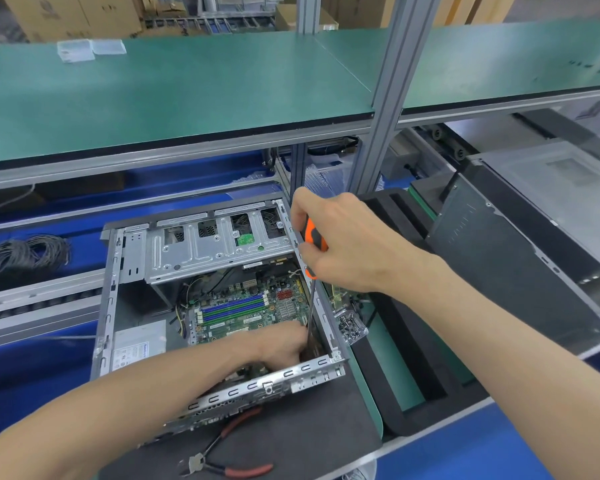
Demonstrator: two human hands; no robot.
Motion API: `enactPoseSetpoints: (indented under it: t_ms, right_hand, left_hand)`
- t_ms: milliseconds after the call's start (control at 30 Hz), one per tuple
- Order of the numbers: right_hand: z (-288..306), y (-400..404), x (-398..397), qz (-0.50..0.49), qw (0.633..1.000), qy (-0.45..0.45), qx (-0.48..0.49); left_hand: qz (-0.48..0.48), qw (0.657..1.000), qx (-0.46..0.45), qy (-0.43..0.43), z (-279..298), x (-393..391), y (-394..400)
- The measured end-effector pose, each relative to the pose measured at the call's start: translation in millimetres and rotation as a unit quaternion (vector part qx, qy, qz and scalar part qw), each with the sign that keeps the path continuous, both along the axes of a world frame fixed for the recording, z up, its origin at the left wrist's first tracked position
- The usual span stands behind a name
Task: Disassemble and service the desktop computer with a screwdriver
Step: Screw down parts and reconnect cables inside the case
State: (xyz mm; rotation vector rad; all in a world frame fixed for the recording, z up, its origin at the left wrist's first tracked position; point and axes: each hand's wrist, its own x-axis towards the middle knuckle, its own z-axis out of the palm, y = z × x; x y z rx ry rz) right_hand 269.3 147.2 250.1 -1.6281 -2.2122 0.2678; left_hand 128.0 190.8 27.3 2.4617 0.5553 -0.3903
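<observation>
An open desktop computer case (110, 306) lies on a black mat, its green motherboard (250, 310) with blue and green memory slots exposed. My right hand (340, 237) grips the orange-and-black handle of a screwdriver (313, 237), held upright above the case's right side. The thin shaft (310, 306) runs down to the board's right edge. My left hand (278, 344) reaches inside the case, with its fingertips at the foot of the shaft; what they touch is hidden. A silver drive cage (201, 251) spans the case's far end.
Red-handled cutters (222, 455) lie on the black mat (309, 427) in front of the case. A small bag of screws (352, 325) sits right of the case by black foam (388, 341). A removed black side panel (499, 251) leans at the right. A green shelf (187, 91) overhangs behind.
</observation>
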Motion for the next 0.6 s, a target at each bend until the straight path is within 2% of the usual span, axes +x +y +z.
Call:
enactPoseSetpoints:
  t_ms: [100, 300, 400, 500, 600]
  right_hand:
    - [2, 4, 2, -0.015, 1.0, 0.023, 0.015]
    - [3, 9, 1, -0.031, 0.996, 0.065, 0.054]
    - [2, 12, -1, -0.032, 0.994, 0.069, 0.075]
    - [-2, 16, -3, -0.034, 0.993, 0.059, 0.092]
    - [-12, 21, -6, -0.026, 0.995, 0.053, 0.078]
  left_hand:
    - [0.004, 0.998, -0.046, 0.041, -4, -10, 12]
    - [0.088, 0.993, -0.065, 0.048, 3, -26, 42]
    - [0.137, 0.986, -0.051, 0.077, 4, -36, 62]
    - [0.166, 0.98, 0.007, 0.109, 6, -47, 79]
    - [0.217, 0.971, 0.006, 0.098, 6, -55, 88]
